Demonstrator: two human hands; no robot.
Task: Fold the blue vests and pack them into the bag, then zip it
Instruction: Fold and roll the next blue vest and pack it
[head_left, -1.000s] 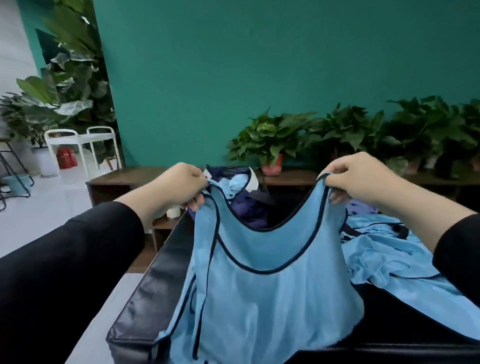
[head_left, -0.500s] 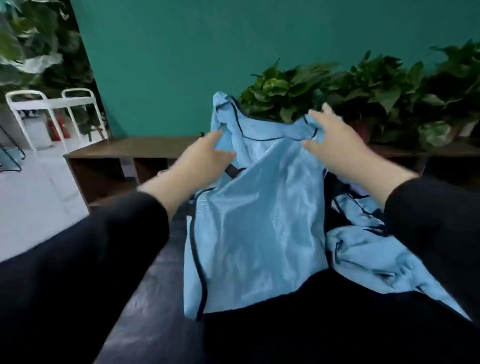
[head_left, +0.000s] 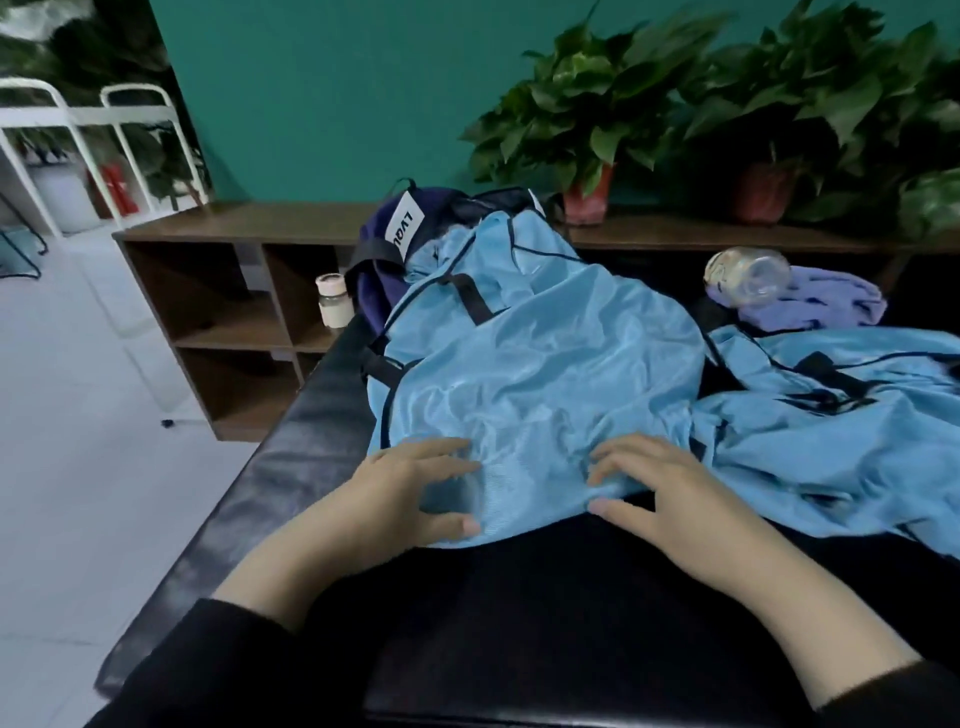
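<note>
Both hands rest flat-fingered, grasping nothing: my left hand (head_left: 415, 493) and right hand (head_left: 660, 488) press the near hem of the blue vest (head_left: 530, 364), whose long axis runs away toward the navy bag (head_left: 384, 249) at the far end.

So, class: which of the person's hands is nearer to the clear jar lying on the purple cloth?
Right. The right hand is below and left of the jar; the left hand lies farther left.
</note>
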